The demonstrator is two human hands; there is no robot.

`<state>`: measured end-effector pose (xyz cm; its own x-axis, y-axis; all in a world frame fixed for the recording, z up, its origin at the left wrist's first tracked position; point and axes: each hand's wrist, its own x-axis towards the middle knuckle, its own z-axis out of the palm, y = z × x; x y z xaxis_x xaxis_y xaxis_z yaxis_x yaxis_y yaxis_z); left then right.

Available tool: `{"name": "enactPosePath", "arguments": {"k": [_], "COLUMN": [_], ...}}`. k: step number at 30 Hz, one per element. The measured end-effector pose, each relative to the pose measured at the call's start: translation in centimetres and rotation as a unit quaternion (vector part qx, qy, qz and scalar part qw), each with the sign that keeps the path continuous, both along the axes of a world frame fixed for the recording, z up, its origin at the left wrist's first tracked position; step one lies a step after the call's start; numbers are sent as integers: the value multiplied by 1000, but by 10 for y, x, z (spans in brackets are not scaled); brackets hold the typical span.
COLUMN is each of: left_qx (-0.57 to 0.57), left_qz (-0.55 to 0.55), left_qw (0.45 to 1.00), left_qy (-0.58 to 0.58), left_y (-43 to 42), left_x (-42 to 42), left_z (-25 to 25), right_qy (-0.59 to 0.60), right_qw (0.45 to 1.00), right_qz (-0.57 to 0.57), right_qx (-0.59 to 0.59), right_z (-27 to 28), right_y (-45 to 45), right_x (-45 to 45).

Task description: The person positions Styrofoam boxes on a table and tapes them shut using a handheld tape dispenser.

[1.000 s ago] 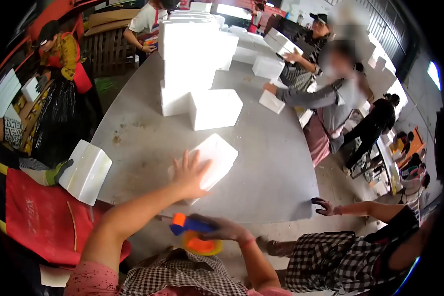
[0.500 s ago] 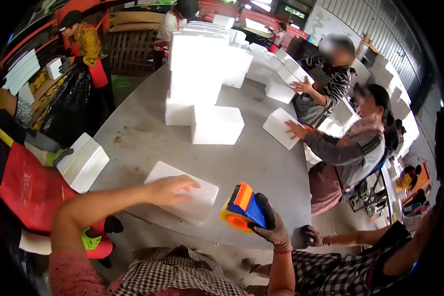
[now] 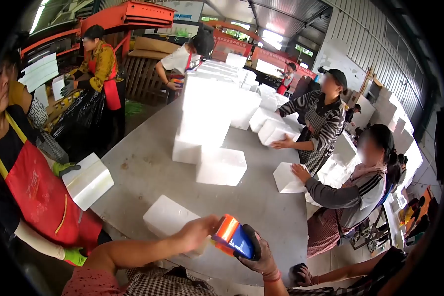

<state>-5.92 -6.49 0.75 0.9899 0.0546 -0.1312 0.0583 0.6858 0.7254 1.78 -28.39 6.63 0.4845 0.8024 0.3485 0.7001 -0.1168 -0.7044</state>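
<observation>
My right hand (image 3: 259, 256), in a dark glove, is wrapped round a blue and orange tape dispenser (image 3: 234, 238) above the near table edge. My bare left hand (image 3: 200, 234) reaches to the dispenser's orange front, its fingers bunched against it. What the fingertips pinch there, if anything, is too small to make out. Below and behind my left forearm a white foam box (image 3: 167, 217) lies on the grey table (image 3: 261, 207), partly covered by that arm.
Stacked white foam boxes (image 3: 207, 108) rise mid-table, with a single box (image 3: 222, 166) in front. At left, a person in a red apron (image 3: 39, 190) holds a foam box (image 3: 88, 181). On the right, co-workers handle boxes (image 3: 288, 177); a gloved hand (image 3: 305, 274) rests by the near corner.
My left hand has left the foam box and moved right to the front of the tape dispenser. The dispenser has turned in my right hand. My view has tilted up.
</observation>
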Motion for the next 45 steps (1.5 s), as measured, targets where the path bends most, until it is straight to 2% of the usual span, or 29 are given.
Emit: {"name": "enactPosePath", "arguments": {"k": [2, 4, 6, 7, 8, 10, 12, 14, 15, 17, 18, 20, 22, 23, 24, 25, 26, 27, 28, 30, 31, 34, 37, 38, 39, 40, 41, 43, 45], "left_qx": [-78, -244, -216, -98, 24, 45, 154, 363, 486, 605, 595, 468, 315, 263, 225, 203, 197, 199, 202, 209, 211, 169, 124, 145, 343, 503, 631, 767, 869], "left_qz": [-57, -239, -243, -117, 16, -13, 8, 111, 199, 292, 264, 148, 61, 38, 17, 0, -11, -20, -28, -38, -40, -75, -142, -152, -148, 43, 231, 260, 176], "left_qw": [992, 932, 936, 987, 999, 998, 988, 923, 850, 738, 742, 834, 912, 930, 941, 945, 944, 941, 938, 931, 930, 931, 920, 892, 874, 823, 716, 587, 458], "left_qy": [-85, -124, -137, -49, 42, 30, -29, -56, -51, 64, 158, 253, 256, 252, 253, 256, 263, 272, 280, 295, 299, 314, 344, 400, 312, 258, 186, -5, -67], "left_y": [24, 42, 44, 35, 31, 49, 73, 120, 149, 218, 247, 261, 221, 202, 190, 185, 184, 185, 185, 184, 185, 208, 224, 227, 244, 254, 260, 214, 179], "left_x": [-6, -16, -14, -14, -17, -21, -13, -17, -17, -29, -40, -49, -39, -35, -31, -30, -30, -30, -30, -31, -30, -21, -20, -16, -16, 10, 28, 34, 59], "left_z": [-2, 31, 30, 34, 40, 41, 6, -18, -32, -65, -83, -122, -148, -148, -143, -136, -128, -121, -114, -105, -102, -121, -142, -145, -172, -192, -199, -74, -50], "right_qy": [-14, 2, -69, -107, -110, -136, -152, -208, -245, -237, -226, -201, -247, -314, -346, -268, -282, -56, 175, -155, -178, -67, 77, 134, 185, 231, 278, 335, 372], "right_qw": [999, 999, 997, 993, 993, 986, 985, 976, 967, 969, 972, 978, 966, 948, 936, 950, 925, 969, 960, 980, 978, 988, 996, 989, 979, 968, 954, 932, 917], "right_qz": [13, 20, -5, -17, -17, -36, -26, 17, 30, 36, 41, 50, 21, 52, 32, 26, 33, 37, 38, 12, 19, -57, -32, -42, -51, -58, -62, -67, -65], "right_qx": [28, 40, -30, -35, -36, -84, -77, -64, -59, -54, -47, -33, -77, -3, -59, -157, -251, -239, -217, -125, -111, -130, 27, 47, 64, 80, 96, 120, 131], "right_z": [1, 5, 11, 16, 17, 18, 22, 13, 22, 37, 46, 58, 38, 31, 12, -11, -70, -131, -167, -172, -192, -195, -152, -146, -143, -142, -144, -149, -157], "right_y": [3, 8, 17, 27, 35, 49, 59, 58, 50, 65, 76, 94, 72, 58, 40, 28, 13, 0, -8, -10, -12, -19, -5, 1, 9, 18, 27, 41, 47], "right_x": [0, -3, -8, -11, -13, -16, -15, -4, 0, 4, 7, 16, 35, 40, 49, 55, 75, 85, 86, 25, 15, 15, 39, 47, 57, 67, 78, 94, 100]}}
